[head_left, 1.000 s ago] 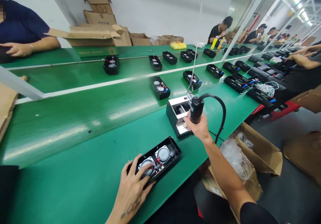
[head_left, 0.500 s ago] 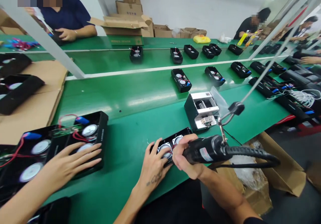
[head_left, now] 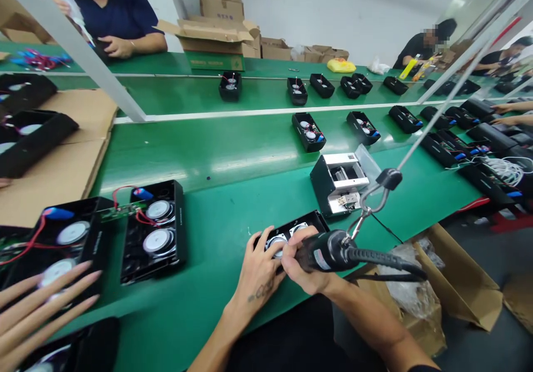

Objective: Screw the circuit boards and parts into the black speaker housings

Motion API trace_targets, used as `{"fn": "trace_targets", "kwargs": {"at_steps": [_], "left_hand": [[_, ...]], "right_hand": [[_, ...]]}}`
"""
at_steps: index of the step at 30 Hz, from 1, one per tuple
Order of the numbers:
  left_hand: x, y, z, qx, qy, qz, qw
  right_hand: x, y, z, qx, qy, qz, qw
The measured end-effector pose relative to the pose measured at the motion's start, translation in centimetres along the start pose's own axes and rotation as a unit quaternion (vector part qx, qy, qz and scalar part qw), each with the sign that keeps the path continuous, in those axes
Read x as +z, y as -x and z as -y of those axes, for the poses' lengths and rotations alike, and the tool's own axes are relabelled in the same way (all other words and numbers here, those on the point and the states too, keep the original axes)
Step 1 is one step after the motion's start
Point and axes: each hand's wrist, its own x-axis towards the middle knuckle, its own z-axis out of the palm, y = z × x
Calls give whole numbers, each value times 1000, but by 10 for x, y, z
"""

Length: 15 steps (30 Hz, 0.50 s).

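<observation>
My left hand [head_left: 259,269] grips the near left side of a black speaker box [head_left: 315,220], its fingers bent over the edge and beside a round white speaker driver [head_left: 276,244]. My right hand [head_left: 306,266] is closed around a black electric screwdriver [head_left: 323,251], held tilted with its front end toward the box. The driver's tip is hidden behind my fingers. From the tool's rear a metal hook [head_left: 357,225] runs up to a cable, and a thick black cord trails right. Just behind the box stands a black and silver screw feeder [head_left: 339,186].
At left, a co-worker's hand [head_left: 50,311] reaches over open speaker boxes [head_left: 180,222] with wires and blue parts. More boxes [head_left: 308,133] sit across the green bench [head_left: 216,205]. An open carton [head_left: 466,283] with plastic bags lies at the lower right. A slanted white post [head_left: 100,61] crosses the upper left.
The co-worker's hand has moved left, off the nearer speaker box, which now shows fully. My screwdriver has shifted slightly left and points more toward me; my left hand stays on the box.
</observation>
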Motion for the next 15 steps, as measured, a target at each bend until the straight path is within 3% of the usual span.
{"fn": "trace_targets", "kwargs": {"at_steps": [4, 15], "left_hand": [[3, 1, 0, -8, 5, 3, 1000], [-4, -4, -4, -8, 10, -23, 1000]], "right_hand": [[3, 2, 3, -5, 42, -12, 999], [15, 6, -1, -7, 16, -19, 1000]]}}
